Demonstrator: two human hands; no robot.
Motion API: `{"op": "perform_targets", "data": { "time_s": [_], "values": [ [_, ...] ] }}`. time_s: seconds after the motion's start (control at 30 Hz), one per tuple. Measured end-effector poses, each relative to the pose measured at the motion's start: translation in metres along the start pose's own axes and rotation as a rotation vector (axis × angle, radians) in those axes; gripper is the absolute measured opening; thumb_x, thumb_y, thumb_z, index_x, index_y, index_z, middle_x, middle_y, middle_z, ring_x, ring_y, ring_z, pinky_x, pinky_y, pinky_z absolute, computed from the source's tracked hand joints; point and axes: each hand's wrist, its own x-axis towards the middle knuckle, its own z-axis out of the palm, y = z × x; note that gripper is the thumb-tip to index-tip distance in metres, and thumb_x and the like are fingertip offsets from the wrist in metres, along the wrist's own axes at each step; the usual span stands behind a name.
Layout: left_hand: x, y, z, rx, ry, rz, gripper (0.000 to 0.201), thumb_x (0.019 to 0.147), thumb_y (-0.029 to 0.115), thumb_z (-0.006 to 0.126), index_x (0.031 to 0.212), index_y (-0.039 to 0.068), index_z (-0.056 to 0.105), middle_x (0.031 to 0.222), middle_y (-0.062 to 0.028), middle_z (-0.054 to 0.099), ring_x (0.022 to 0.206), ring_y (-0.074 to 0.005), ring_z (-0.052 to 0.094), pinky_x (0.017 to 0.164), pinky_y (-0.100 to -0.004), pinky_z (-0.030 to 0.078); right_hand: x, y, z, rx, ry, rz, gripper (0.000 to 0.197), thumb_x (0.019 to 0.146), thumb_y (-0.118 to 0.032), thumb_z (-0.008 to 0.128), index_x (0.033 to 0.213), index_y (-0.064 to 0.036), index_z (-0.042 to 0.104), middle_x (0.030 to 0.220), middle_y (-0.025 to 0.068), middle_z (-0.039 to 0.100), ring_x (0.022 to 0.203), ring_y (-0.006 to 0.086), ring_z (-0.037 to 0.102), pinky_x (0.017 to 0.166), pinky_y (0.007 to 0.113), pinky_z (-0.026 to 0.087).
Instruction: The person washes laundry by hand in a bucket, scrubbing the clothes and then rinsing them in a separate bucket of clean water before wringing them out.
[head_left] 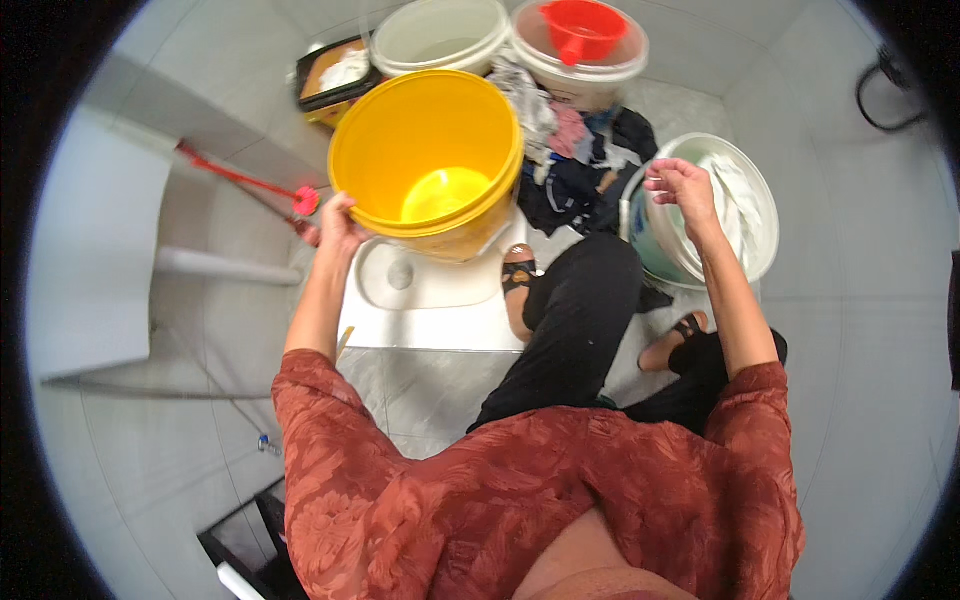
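Observation:
My left hand (341,226) grips a large yellow bucket (390,135) by the left side of its rim. The bucket is tilted with its mouth toward me, and no contents show inside. It hangs over a white squat toilet pan (430,325) in the floor. My right hand (683,188) is above a pale bucket (770,215) on the right, fingers loosely bent and slightly apart, nothing visible in them. White cloth (738,200) lies in that bucket. A heap of dark and light clothes (565,185) lies between the two buckets.
At the back stand a white tub (440,30) and another bucket (590,90) holding a red scoop (585,32). A black-rimmed container (335,75) stands beside them. Red-handled brushes (250,185) lean at the left wall, near a white pipe (230,266). My sandalled feet are on the floor.

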Motion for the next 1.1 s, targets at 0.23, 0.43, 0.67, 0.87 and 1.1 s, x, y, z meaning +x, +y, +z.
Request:
{"op": "perform_targets", "data": {
  "time_s": [0.23, 0.43, 0.67, 0.87, 1.1],
  "values": [
    [0.033, -0.042, -0.027, -0.143, 0.155, 0.224, 0.046, 0.061, 0.011, 0.046, 0.106, 0.002, 0.049, 0.104, -0.0108, 0.054, 0.099, -0.0285, 0.051, 0.089, -0.0384, 0.041, -0.008, 0.066, -0.121, -0.476, 0.46, 0.04, 0.033, 0.071, -0.017, 0.055, 0.099, -0.0016, 0.06, 0.087, 0.0129, 0.062, 0.079, 0.0237, 0.06, 0.069, 0.032, 0.047],
    [0.055, -0.052, -0.025, -0.147, 0.335, 0.453, 0.048, 0.064, 0.013, 0.045, 0.111, 0.003, 0.049, 0.108, -0.0116, 0.053, 0.1, -0.0295, 0.051, 0.087, -0.0395, 0.042, 0.015, 0.119, -0.14, -0.856, 0.241, -0.068, 0.053, 0.071, -0.03, 0.057, 0.121, -0.0122, 0.048, 0.12, 0.0205, 0.047, 0.111, 0.0322, 0.046, 0.091, 0.038, 0.038],
    [0.066, -0.032, -0.049, -0.177, 0.249, 0.329, 0.049, 0.068, 0.016, 0.045, 0.116, 0.003, 0.047, 0.113, -0.0123, 0.051, 0.102, -0.0305, 0.05, 0.086, -0.0406, 0.041, 0.034, 0.123, -0.1, -1.176, 0.06, 0.211, 0.068, 0.068, -0.037, 0.058, 0.129, -0.0141, 0.038, 0.131, 0.0189, 0.036, 0.113, 0.0347, 0.044, 0.094, 0.041, 0.036],
    [0.074, -0.021, -0.064, 0.114, 0.319, 0.31, 0.049, 0.077, 0.035, 0.042, 0.115, 0.004, 0.046, 0.111, -0.0112, 0.053, 0.102, -0.0289, 0.05, 0.085, -0.0412, 0.042, 0.051, 0.138, -0.095, -1.195, 0.0, 0.045, 0.065, 0.066, -0.032, 0.057, 0.127, -0.0129, 0.041, 0.115, 0.0202, 0.052, 0.105, 0.0332, 0.051, 0.089, 0.038, 0.041],
    [0.027, -0.008, -0.023, 0.419, 0.446, -0.073, 0.059, 0.076, 0.054, 0.043, 0.115, 0.009, 0.047, 0.102, -0.0052, 0.057, 0.088, -0.0197, 0.057, 0.064, -0.0339, 0.047, 0.037, 0.101, -0.108, -1.124, -0.091, 0.053, 0.035, 0.066, -0.02, 0.055, 0.099, -0.0098, 0.061, 0.094, 0.0157, 0.061, 0.089, 0.0315, 0.058, 0.076, 0.039, 0.047]
  ]
}}
